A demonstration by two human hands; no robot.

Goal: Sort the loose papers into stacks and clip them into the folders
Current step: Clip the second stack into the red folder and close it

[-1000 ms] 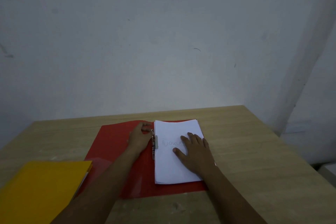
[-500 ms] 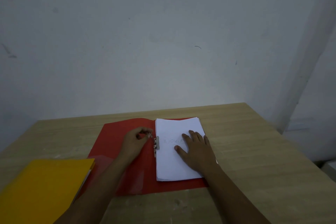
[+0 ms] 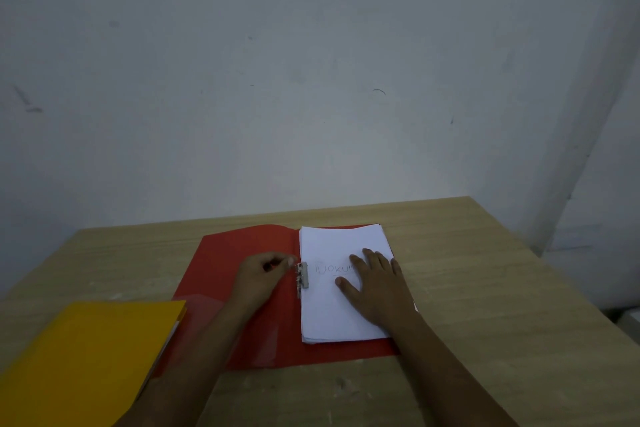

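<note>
Wooden table (image 3: 485,288) carries all. Red folder (image 3: 242,253) lies open mid-table, unmoved since a second ago. Yellow folder (image 3: 86,357) closed, left of red folder, overlapping its near-left corner. Paper stack (image 3: 332,315) on red folder's right half; handwriting reads "Dokum", rest covered. Right hand (image 3: 377,284) still flat on stack, fingers straight. Left hand (image 3: 263,274) has slid back, fingers curled, pinching at metal clip (image 3: 303,274) on spine.

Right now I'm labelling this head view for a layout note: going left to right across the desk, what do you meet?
Yellow folder → left hand → metal clip → paper stack → right hand, all but the yellow folder over the open red folder.
</note>
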